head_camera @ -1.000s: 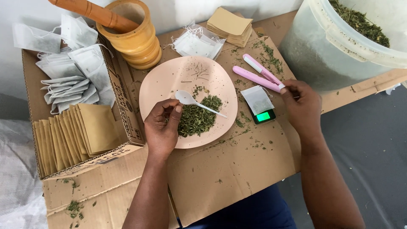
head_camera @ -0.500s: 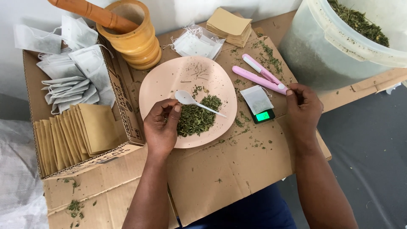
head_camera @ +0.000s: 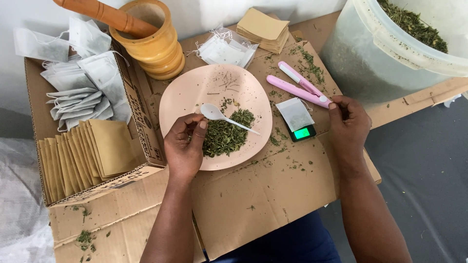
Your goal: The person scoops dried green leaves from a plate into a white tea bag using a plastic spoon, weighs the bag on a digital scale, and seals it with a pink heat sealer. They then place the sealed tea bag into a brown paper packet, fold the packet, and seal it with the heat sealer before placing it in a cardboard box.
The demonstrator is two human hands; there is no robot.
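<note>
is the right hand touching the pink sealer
Touching: the head view shows the right hand with its fingertips on the near end of the pink sealer.

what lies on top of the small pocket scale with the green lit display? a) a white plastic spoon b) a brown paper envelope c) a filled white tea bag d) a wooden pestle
c: a filled white tea bag rests on the small pocket scale, beside the pink plate.

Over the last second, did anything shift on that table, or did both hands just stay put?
Very little changed. The right hand edged slightly toward the end of the pink sealing tool and now touches it there. The left hand kept its grip on the white spoon over the dried herbs. The pink plate, small scale and tea bag stayed as they were.
</note>
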